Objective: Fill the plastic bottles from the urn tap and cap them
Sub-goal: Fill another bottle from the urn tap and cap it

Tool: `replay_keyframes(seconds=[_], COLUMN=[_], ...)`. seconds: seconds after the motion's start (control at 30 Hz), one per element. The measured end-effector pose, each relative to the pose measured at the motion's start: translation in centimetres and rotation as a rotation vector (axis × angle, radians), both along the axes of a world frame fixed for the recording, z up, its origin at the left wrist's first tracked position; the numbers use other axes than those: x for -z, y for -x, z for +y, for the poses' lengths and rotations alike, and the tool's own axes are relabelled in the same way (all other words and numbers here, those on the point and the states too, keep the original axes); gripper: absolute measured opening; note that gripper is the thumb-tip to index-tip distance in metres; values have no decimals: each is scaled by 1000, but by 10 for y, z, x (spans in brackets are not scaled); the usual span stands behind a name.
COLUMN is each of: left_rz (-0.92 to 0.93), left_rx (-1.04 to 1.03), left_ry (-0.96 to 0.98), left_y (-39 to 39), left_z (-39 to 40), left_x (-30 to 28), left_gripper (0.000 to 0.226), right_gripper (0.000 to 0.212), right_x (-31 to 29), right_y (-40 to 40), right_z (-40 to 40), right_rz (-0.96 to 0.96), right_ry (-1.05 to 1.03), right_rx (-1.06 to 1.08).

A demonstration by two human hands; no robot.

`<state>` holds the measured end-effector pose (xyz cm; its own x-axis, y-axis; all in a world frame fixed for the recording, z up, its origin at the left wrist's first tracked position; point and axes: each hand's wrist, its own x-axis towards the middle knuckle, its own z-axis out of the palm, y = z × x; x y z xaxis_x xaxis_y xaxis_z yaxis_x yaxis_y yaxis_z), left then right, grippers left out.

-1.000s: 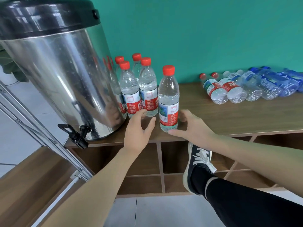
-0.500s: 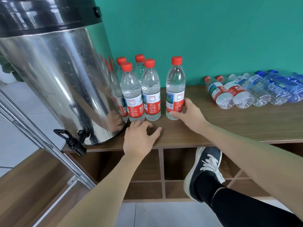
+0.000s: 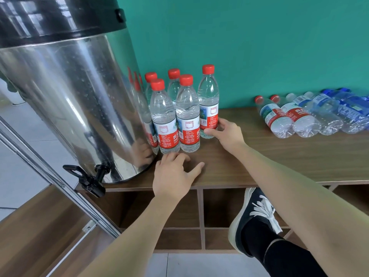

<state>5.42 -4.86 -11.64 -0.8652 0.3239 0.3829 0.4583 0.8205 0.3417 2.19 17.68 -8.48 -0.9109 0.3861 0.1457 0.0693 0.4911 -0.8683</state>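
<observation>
Right hand [image 3: 226, 132] at the base of a capped, filled bottle [image 3: 208, 102], thumb and fingers curled round its lower part, bottle upright on the wooden shelf top [image 3: 279, 156] and just beside the rest of the cluster. Left hand [image 3: 173, 176] palm down near the front edge of the shelf top, fingers relaxed and slightly spread, holding nothing, fingertips just short of the two front bottles. Four more upright bottles with red caps packed together between the held bottle and the urn: front left bottle [image 3: 163, 120], front right bottle [image 3: 187, 116], and two behind them, partly hidden. Steel urn [image 3: 65, 96] with black lid at the left end of the shelf top, bottles mirrored in its side. Black tap [image 3: 89, 178] low on the urn, jutting out past the shelf edge. Further right, well apart from the cluster, a row of lying bottles [image 3: 311, 114] on their sides against the teal wall [image 3: 239, 37]: two with red caps and red labels, the others with blue labels. Open cubbyholes [image 3: 217, 206] below the shelf top. Dark sneaker [image 3: 253, 216] with white laces raised in front of the cubbyholes at lower right.
</observation>
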Motion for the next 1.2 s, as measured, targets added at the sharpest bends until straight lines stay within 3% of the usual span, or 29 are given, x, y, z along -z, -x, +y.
replay_keyframes(seconds=[0.33,0.47,0.63,0.87,1.2], left_rz=[-45,-63,-89,-101,-88], left_rx=[8,95,235,221,210], left_ry=[55,119,87,66,59], left_y=[4,5,-7,-20,-23], left_z=[-9,-12,13,49,57], left_x=[3,1,-3,-14,-7], left_gripper=[54,47,41,50,53], right_gripper=[71,59,49,64,67], right_x=[7,3,-9,-43,-38], right_y=[-20,-65,-121,-139,-107], right_z=[-3,4,32,104,143], right_rz=[-119,-149,-124,-87,-232], right_ry=[-20,-105,-389,-771,-959], right_rx=[0,-32,-85,144,-3])
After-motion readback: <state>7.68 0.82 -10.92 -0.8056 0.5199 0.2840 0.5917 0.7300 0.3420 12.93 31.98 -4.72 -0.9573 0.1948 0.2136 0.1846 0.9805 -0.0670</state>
